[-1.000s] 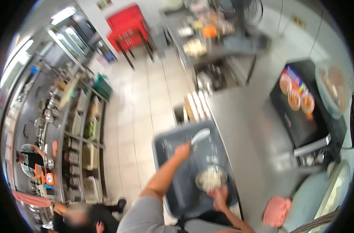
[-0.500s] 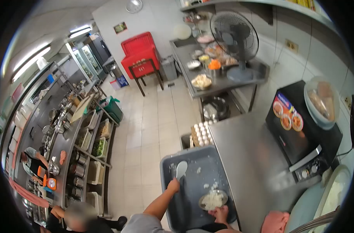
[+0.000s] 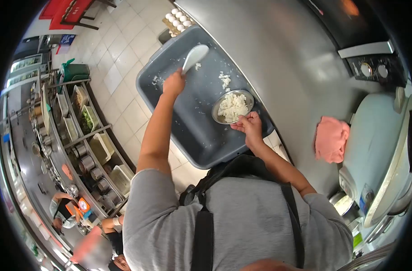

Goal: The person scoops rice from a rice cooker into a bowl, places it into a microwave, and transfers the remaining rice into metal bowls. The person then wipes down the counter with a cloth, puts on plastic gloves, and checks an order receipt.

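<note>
My left hand (image 3: 174, 83) is closed round the handle of a white rice paddle (image 3: 196, 55), whose blade lies over the far part of a deep grey plastic tub (image 3: 188, 131). My right hand (image 3: 249, 125) grips the near rim of a shallow metal bowl (image 3: 220, 118), thumb on top. White cooked rice (image 3: 233, 106) is heaped in the bowl, inside the tub's right side. Loose rice clumps (image 3: 224, 80) and scattered grains stick to the tub floor beyond the bowl.
A steel counter (image 3: 269, 58) runs along the tub's right, with a pink cloth (image 3: 332, 139) and a large pale green container (image 3: 373, 144). Eggs (image 3: 178, 20) sit beyond the tub. Shelving with food bins (image 3: 101, 147) stands left. Other people (image 3: 63, 210) are at lower left.
My view has tilted down and turned, so the tub now appears higher and larger, and my torso shows. Both hands keep their hold on the rice paddle and the bowl.
</note>
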`<state>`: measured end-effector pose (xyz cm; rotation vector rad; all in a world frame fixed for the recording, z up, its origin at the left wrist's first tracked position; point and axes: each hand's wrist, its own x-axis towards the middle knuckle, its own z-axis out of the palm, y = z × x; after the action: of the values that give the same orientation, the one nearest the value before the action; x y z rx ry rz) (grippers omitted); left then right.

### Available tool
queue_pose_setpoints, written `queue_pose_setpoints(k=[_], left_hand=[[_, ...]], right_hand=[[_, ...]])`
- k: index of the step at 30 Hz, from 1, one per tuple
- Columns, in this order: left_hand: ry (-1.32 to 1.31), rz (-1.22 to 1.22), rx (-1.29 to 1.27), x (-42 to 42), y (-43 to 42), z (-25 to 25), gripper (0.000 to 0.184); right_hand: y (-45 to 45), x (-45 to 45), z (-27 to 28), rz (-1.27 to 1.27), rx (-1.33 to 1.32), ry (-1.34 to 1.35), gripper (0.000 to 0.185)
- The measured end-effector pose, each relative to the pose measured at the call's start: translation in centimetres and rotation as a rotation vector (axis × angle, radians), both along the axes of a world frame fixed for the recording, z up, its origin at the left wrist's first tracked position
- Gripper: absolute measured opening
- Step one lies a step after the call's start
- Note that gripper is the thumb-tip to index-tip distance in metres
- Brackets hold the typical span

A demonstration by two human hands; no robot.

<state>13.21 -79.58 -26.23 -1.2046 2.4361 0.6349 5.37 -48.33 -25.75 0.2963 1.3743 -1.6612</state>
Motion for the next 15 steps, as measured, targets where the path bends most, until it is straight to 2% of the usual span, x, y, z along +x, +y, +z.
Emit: queue_pose_setpoints(k=[2,4,5,7,9,11,14,15], left_hand=[[0.063,0.039,-0.082,-0.6,0.0,-4.5,0.039],[0.094,-0.009,0.006,0.3,1.9,-7.7,0.038],[0.092,-0.078,0.043,1.5,4.0,-7.7,0.037],[0.030,-0.206,0.165,3.6,7.1,-5.6,0.037],[-0.034,-0.270,0.251,5.2,9.1,-0.7,0.037],[0.032,-0.330,0.152,6.6,9.4,3.8,0.036],[0.055,-0.176,-0.027,6.6,5.3,4.2,0.027],[0.014,-0.128,-0.053,5.5,3.5,3.9,0.034]], right_hand=[[0.5,0.0,0.4,0.010,-0.025,-0.025,0.019],[0.5,0.0,0.6,-0.012,-0.033,-0.016,0.020],[0.3,0.1,0.4,-0.005,-0.026,-0.017,0.020],[-0.1,0.0,0.4,0.002,-0.020,-0.011,0.018],[-0.1,0.0,0.4,-0.013,-0.021,-0.019,0.018],[-0.2,-0.2,0.1,-0.034,-0.021,-0.022,0.018],[0.9,0.3,-0.5,0.003,0.001,-0.025,0.017],[0.9,0.3,-0.6,-0.001,0.015,-0.030,0.017]])
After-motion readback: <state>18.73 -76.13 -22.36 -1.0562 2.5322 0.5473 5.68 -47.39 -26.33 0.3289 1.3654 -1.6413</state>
